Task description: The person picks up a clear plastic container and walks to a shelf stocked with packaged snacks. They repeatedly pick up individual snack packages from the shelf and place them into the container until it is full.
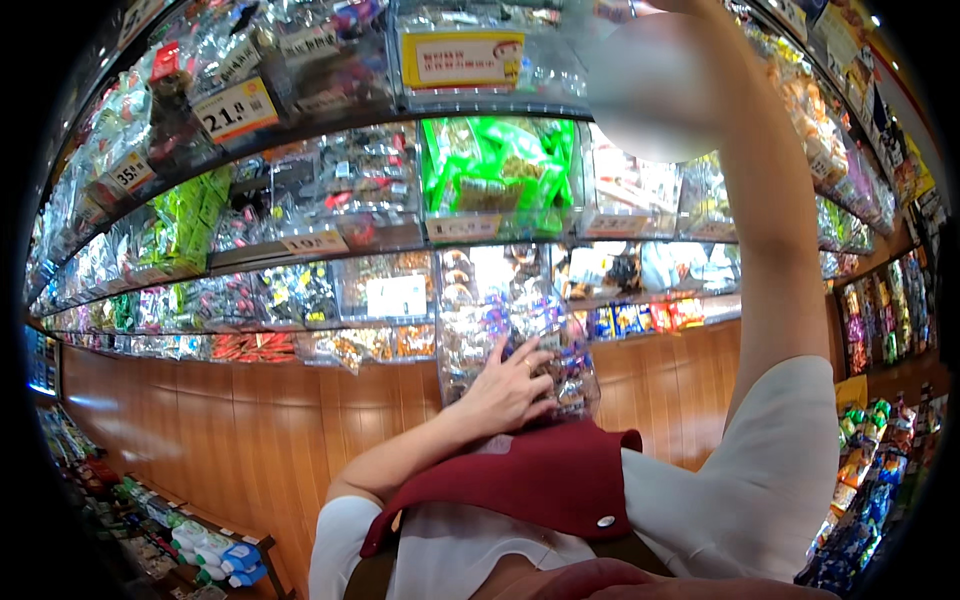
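Observation:
My left hand rests with spread fingers on clear-wrapped packets in a transparent bin. The bin juts from the lower shelf toward my chest. A ring is on one finger. My right arm is raised toward the upper shelves, and my right hand is mostly cut off by the top edge. Just below it is a blurred, rounded white object; its kind and whether my fingers grip it are unclear.
Stacked shelves curve across the front, carrying wrapped snacks and price tags. Bright green packets fill a middle bin. Wood panelling runs below. White and blue bottles stand at lower left, with more packets at lower right.

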Available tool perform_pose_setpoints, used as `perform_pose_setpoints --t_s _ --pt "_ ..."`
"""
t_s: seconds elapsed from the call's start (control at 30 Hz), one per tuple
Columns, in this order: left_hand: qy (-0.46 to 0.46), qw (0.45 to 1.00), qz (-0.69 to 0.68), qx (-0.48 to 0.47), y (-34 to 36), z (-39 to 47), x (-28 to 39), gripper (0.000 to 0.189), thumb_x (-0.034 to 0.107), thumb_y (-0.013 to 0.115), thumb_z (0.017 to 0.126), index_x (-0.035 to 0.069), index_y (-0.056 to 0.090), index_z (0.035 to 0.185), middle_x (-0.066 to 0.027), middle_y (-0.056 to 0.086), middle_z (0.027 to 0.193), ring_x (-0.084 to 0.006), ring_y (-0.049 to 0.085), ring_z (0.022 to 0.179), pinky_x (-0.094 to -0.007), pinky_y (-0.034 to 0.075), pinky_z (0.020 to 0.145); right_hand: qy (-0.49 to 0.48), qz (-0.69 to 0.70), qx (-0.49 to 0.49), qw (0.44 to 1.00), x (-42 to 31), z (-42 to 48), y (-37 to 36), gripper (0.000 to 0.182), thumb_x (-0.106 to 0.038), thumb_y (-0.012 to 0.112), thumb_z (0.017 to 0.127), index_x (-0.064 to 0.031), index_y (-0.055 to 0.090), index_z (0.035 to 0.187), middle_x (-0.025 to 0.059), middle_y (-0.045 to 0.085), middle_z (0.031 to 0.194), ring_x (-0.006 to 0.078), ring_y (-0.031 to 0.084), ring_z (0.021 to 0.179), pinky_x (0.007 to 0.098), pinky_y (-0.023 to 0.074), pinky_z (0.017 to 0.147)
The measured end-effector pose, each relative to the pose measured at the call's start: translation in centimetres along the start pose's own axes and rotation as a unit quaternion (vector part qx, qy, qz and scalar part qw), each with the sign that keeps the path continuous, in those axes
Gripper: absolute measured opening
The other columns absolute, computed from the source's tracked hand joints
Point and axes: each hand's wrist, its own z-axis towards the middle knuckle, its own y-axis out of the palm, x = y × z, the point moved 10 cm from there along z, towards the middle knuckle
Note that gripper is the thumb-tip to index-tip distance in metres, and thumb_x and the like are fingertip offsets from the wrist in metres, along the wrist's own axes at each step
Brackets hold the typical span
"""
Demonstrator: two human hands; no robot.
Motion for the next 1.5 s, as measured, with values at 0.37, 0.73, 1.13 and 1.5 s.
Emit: perform_pose_setpoints --t_s 0.37,0.73,1.13,1.5 --pt "-0.02 0.999 -0.033 0.005 0.2 -0.5 -0.6 0.027 0.038 0.057 0.085 0.012 0.058 0.091 -0.0095 0.049 0.124 -0.0314 0.034 0.129 -0.0572 0.018 0.104 0.12 -0.116 -0.401 0.901 9.8 9.7 19.5 0.029 -0.03 0.062 0.083 -0.0059 0.063 0.099 0.0071 0.065 0.086 0.0232 0.062 0.078 0.0398 0.0477 0.064" --pt "-0.021 0.999 -0.027 -0.002 0.0 -0.3 -0.6 0.025 0.037 0.057 0.085 0.012 0.057 0.091 -0.0101 0.049 0.124 -0.0326 0.033 0.129 -0.0577 0.018 0.104 0.017 0.019 -0.069 0.997 2.9 3.2 4.4 0.035 -0.027 0.07 0.074 -0.0068 0.06 0.1 0.007 0.062 0.086 0.0142 0.059 0.07 0.0278 0.0495 0.058" --pt "-0.012 0.996 -0.042 0.075 -2.0 -1.9 0.0 0.014 0.017 0.064 0.076 0.012 0.065 0.089 -0.0027 0.057 0.086 -0.0224 0.051 0.105 -0.0531 0.027 0.1 -0.186 0.146 -0.18 0.955 -5.7 -17.7 11.6 0.04 -0.01 0.07 0.075 -0.006 0.053 0.112 0.0078 0.056 0.111 0.0204 0.059 0.093 0.0352 0.0465 0.091" --pt "-0.015 0.996 -0.042 0.081 -1.7 -2.2 0.0 0.018 0.013 0.068 0.074 0.017 0.07 0.091 -0.0024 0.057 0.089 -0.0264 0.052 0.106 -0.0444 0.037 0.092 -0.021 0.109 -0.361 0.926 2.2 -29.3 24.5 0.044 -0.019 0.073 0.068 -0.01 0.062 0.109 0.0127 0.061 0.092 0.0306 0.057 0.087 0.0377 0.0453 0.078"
